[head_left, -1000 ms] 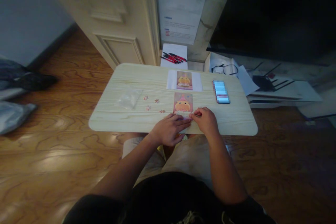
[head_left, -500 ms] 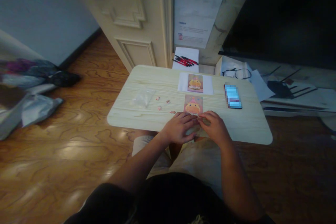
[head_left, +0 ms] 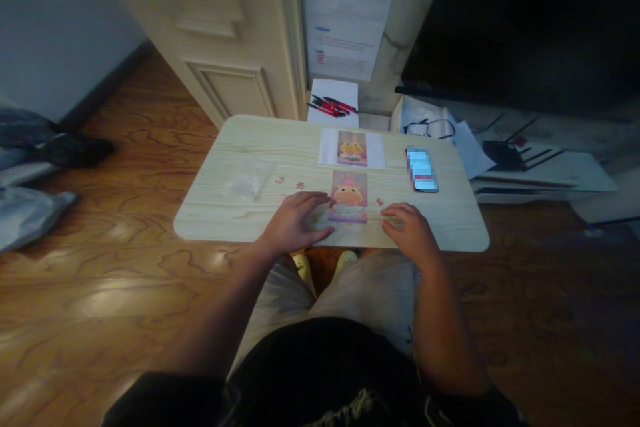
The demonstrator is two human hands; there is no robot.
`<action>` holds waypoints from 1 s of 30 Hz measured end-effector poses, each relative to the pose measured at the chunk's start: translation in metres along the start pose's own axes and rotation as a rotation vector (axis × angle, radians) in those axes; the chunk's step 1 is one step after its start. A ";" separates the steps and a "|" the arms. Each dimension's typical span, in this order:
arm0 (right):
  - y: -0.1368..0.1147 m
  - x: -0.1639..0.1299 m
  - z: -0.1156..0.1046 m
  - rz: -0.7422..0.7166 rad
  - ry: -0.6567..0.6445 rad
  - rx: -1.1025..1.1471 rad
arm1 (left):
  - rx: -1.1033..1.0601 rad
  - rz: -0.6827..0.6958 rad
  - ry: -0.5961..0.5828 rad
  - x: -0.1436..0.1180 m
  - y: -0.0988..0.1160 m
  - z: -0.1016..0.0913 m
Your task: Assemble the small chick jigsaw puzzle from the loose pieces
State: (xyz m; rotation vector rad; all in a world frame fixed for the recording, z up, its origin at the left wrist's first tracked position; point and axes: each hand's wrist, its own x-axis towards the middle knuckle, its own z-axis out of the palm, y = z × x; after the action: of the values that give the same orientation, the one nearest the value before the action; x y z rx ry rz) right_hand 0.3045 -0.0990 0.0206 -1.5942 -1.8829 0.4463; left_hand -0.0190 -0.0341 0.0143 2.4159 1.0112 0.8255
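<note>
A small picture puzzle [head_left: 349,196], pink-bordered with an orange cartoon figure on it, lies flat near the front edge of the pale wooden table [head_left: 450,227], directly in front of you and just below a matching reference picture [head_left: 351,148] on a white sheet. Your left hand [head_left: 294,221] rests palm down on the tabletop just left of the puzzle, fingers spread flat and loose, holding nothing, its fingertips reaching close to the puzzle's left edge. Your right hand [head_left: 411,230] rests on the table to the puzzle's right, fingers curled downward; whether it pinches anything cannot be told. One loose puzzle piece [head_left: 379,201] lies between that hand and the puzzle, and others [head_left: 300,185] sit left of it beside a clear plastic bag [head_left: 246,181]. A phone [head_left: 421,171] lies toward the far right.
</note>
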 end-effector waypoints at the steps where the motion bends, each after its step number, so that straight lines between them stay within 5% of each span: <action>1: 0.002 -0.002 0.000 0.035 0.009 -0.010 | 0.000 0.010 -0.015 -0.002 0.000 0.003; 7: 0.016 -0.011 -0.003 0.199 0.057 -0.049 | 0.092 0.035 -0.047 -0.007 0.003 0.026; 16: 0.018 -0.006 -0.001 0.228 0.084 -0.068 | 0.232 0.065 -0.179 0.004 0.022 0.037; 21: 0.010 0.019 0.016 0.251 0.149 -0.145 | 0.199 0.046 -0.140 0.007 0.024 0.040; 30: 0.009 0.041 0.036 0.252 0.062 -0.127 | 0.174 0.080 -0.113 0.007 0.024 0.043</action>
State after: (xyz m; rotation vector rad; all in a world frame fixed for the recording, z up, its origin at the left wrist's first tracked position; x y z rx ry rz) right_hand 0.2845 -0.0530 -0.0021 -1.9187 -1.7009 0.3843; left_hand 0.0251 -0.0502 -0.0020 2.6323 0.9851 0.6417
